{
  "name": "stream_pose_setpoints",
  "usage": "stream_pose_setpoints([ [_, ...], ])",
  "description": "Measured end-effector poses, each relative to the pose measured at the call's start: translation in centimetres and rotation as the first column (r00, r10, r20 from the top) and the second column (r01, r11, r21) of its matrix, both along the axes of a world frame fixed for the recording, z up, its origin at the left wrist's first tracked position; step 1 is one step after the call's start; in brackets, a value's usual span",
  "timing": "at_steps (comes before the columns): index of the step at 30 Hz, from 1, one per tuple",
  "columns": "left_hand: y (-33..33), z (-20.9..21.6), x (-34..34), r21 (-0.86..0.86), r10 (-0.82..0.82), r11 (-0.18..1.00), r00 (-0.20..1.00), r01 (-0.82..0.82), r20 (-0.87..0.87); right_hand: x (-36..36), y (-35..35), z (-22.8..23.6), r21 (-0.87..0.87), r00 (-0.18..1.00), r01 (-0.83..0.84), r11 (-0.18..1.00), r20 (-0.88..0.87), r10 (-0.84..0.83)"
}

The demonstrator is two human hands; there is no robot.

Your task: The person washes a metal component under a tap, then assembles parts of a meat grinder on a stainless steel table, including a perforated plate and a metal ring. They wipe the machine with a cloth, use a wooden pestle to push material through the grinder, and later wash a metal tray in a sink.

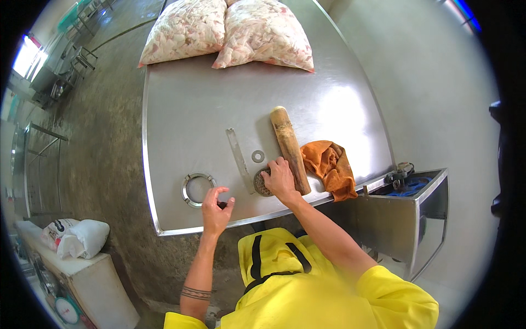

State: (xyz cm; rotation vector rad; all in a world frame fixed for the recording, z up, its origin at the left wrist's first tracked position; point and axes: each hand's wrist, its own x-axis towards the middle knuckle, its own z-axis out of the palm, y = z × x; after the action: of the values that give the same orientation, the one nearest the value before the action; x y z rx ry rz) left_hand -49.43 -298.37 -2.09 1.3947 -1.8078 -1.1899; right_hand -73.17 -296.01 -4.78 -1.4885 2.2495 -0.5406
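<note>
On the floor far left, white sacks [82, 236] rest on a low white cabinet. The wide stainless steel counter [181, 104] fills the middle of the view. Near its front left part lies a notched round metal ring [197, 189], flat and alone. Just right of it the left hand [217, 207] hovers over the front edge, fingers [211, 194] curled and pinching a small dark part [222, 205]; what the part is cannot be told. Next comes a flat narrow metal strip [239, 159] lying lengthwise, with a small round metal washer [258, 156] beside it. The right hand [280, 180] rests on the counter with its fingers clasped about a round perforated metal disc [262, 183], which lies touching the lower end of the strip. Right of that hand lies a worn wooden cylindrical pestle [289, 148], and beyond it a crumpled orange cloth [330, 167] at the counter's front right edge. At the far end sit two clear plastic bags of pale pink meat pieces [230, 33], apparently unopened. A steel box [422, 208] with blue cable inside stands lower right.

Judging by the layout, the parts lie separate and spread out; nothing appears fitted together yet, so most of the handling seems still ahead.
</note>
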Motion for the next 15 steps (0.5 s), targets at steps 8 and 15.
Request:
stream_pose_setpoints([
  [8, 5.8, -0.8, -2.4, 0.663, 0.386, 0.744, 0.762, 0.075, -0.520, -0.1, -4.1, -1.4, -0.031, 1.000, 0.003, 1.000, 0.005, -0.003],
  [15, 9.0, 0.7, -2.2, 0.727, 0.447, 0.664, 0.687, 0.174, -0.572, -1.4, -7.2, -3.8, 0.162, 1.000, -0.025, 0.986, 0.012, 0.023],
])
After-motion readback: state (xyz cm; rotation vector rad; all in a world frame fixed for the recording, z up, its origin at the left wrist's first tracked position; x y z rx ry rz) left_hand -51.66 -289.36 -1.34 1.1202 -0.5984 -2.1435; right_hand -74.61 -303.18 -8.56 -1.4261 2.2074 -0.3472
